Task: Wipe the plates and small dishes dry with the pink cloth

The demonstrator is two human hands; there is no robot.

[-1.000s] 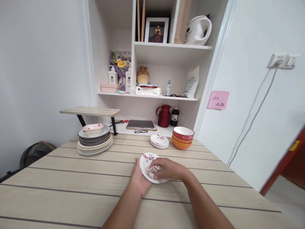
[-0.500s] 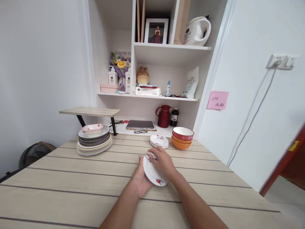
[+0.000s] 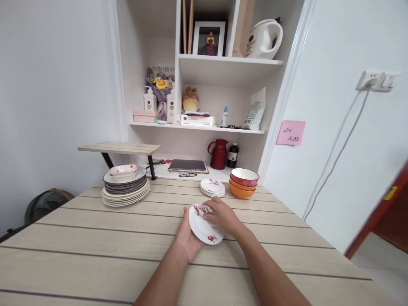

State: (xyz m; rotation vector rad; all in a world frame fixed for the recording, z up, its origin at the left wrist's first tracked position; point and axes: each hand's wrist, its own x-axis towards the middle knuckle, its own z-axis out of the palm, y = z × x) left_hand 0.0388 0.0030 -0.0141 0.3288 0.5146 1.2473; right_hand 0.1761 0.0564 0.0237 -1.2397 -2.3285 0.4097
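Note:
A small white plate (image 3: pixel 201 230) with red flowers is held tilted above the table, in front of me. My left hand (image 3: pixel 188 238) grips it from the left side and beneath, thumb at the rim. My right hand (image 3: pixel 223 216) presses a crumpled pale pink cloth (image 3: pixel 205 210) against the plate's upper part; its fingers cover some of the cloth. Just beyond my hands stands a short stack of matching flowered plates (image 3: pixel 212 187). To the right of that stack are nested bowls (image 3: pixel 244 182), red on top and orange below.
On the slatted wooden table (image 3: pixel 95 238), a tall stack of plates (image 3: pixel 126 189) with pink dishes (image 3: pixel 123 170) on top stands at the left, by a small raised stand (image 3: pixel 119 147). Behind are a laptop (image 3: pixel 187 165), glasses (image 3: pixel 188 174), a red jug (image 3: pixel 219 154) and a dark bottle (image 3: pixel 233 156).
My right hand has slid the cloth slightly right across the plate, uncovering the flower at its upper left edge. The left hand keeps its hold, with the plate shifted slightly left.

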